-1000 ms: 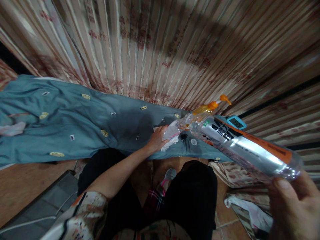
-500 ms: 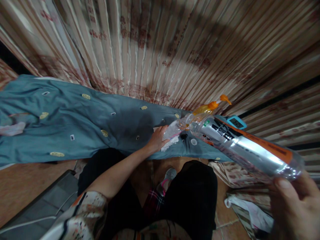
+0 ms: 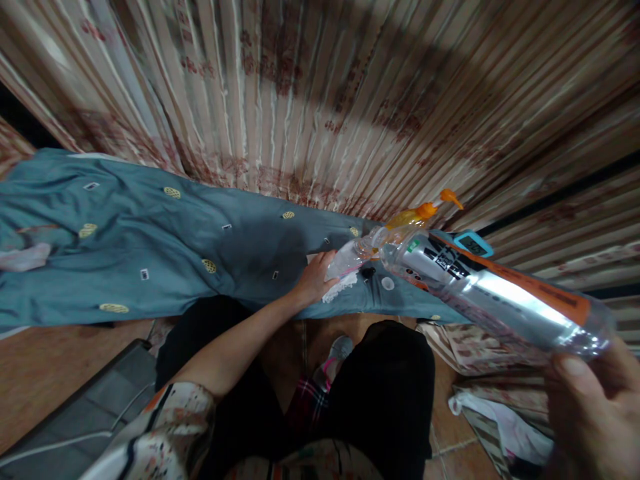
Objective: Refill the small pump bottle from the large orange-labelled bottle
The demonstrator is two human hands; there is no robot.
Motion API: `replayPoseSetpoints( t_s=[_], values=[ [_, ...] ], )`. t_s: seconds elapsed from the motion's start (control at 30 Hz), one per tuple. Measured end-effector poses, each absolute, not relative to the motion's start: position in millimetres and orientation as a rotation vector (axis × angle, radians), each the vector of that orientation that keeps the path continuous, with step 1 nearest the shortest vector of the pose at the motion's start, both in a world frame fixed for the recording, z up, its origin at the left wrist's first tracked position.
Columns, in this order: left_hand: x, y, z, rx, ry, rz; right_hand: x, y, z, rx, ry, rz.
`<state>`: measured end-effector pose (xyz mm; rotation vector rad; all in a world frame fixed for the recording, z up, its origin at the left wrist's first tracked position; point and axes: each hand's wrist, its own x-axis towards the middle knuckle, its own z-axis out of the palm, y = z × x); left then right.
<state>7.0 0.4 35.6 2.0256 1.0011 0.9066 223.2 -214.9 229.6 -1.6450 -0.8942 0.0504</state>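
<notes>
Right hand (image 3: 590, 413) fingers closed on base of clear plastic bottle with orange-silver label (image 3: 495, 293); left hand (image 3: 315, 277) fingers wrapped around small clear bottle (image 3: 347, 260) on blue-green patterned cloth (image 3: 150, 253)

The right hand (image 3: 593, 417) is cut off by the lower right corner, so only thumb and part of the palm show, blurred. Its large bottle (image 3: 493, 293) covers most of the teal device (image 3: 473, 245) behind — the display is too small to read. What the left hand (image 3: 314, 278) grasps is possibly a small clear bottle (image 3: 350, 257).
</notes>
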Motion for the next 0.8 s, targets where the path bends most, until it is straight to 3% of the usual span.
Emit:
replayPoseSetpoints(
  t_s=[0.8],
  values=[
    [6.7, -0.1, 39.9, 2.035, 0.994, 0.906, 224.5, -212.8, 236.3, -1.688, -0.902, 0.018]
  ],
)
